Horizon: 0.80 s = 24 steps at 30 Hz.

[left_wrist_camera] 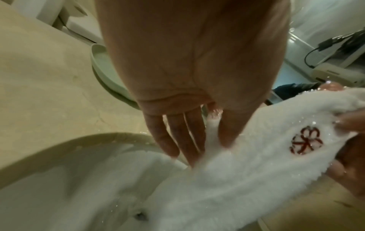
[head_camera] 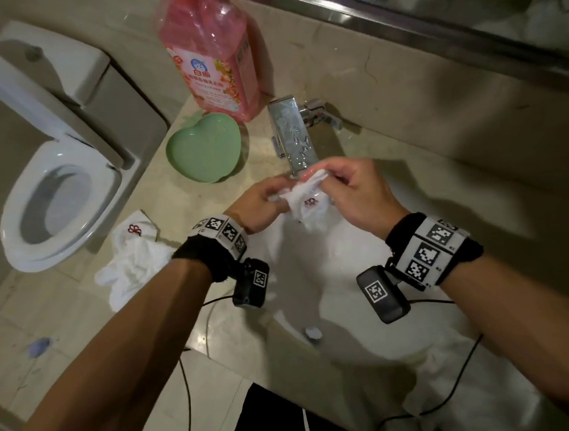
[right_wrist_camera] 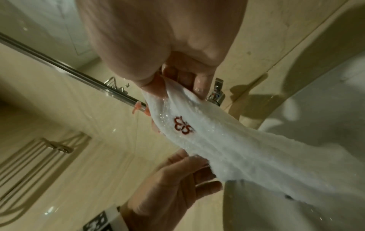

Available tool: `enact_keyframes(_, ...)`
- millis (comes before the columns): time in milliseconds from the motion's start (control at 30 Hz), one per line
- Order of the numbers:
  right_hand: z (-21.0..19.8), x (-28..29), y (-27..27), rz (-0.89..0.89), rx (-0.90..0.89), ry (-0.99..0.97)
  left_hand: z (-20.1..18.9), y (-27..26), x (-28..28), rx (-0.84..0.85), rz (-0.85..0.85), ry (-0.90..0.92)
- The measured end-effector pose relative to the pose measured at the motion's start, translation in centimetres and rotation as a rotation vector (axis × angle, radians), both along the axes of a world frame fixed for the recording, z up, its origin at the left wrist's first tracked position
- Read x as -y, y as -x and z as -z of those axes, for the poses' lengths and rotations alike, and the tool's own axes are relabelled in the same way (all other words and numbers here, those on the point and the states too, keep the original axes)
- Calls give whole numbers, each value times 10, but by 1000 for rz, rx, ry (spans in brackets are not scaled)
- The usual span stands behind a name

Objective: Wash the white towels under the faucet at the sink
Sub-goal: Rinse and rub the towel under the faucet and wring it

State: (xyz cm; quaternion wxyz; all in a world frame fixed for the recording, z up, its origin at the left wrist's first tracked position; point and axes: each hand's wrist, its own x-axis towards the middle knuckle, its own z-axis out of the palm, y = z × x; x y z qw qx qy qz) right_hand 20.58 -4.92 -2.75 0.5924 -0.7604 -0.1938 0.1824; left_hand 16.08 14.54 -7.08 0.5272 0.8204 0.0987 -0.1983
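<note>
You are mid-wash on the first white towel (head_camera: 308,206), the one with the red embroidered emblem (head_camera: 310,202), held just under the spout of the chrome faucet (head_camera: 295,138) over the white sink basin (head_camera: 352,295). Your left hand (head_camera: 261,203) pinches the towel's near edge between thumb and forefinger, and the left wrist view shows the other fingers (left_wrist_camera: 177,140) straight and close together against the wet cloth. Your right hand (head_camera: 356,191) has its fingers curled, gripping the bunched top end right at the spout, where a smear of pink sits on the fabric, probably detergent. The rest of the towel hangs down into the basin. I cannot tell whether water is running. The second white towel (head_camera: 135,256) lies crumpled on the counter at 9 o'clock from the basin, apparently unwashed. The pink detergent bottle (head_camera: 214,60) stands at 11 o'clock from the faucet, the green heart-shaped dish (head_camera: 201,150) at its 9 o'clock. Next, likely rub the two gripped sections against each other under the spout, keeping the cloth over the basin.
</note>
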Motion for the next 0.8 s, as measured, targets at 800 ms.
enact_keyframes(800,32,36,-35,103,32,272,-15,1,-4,27,-402,344)
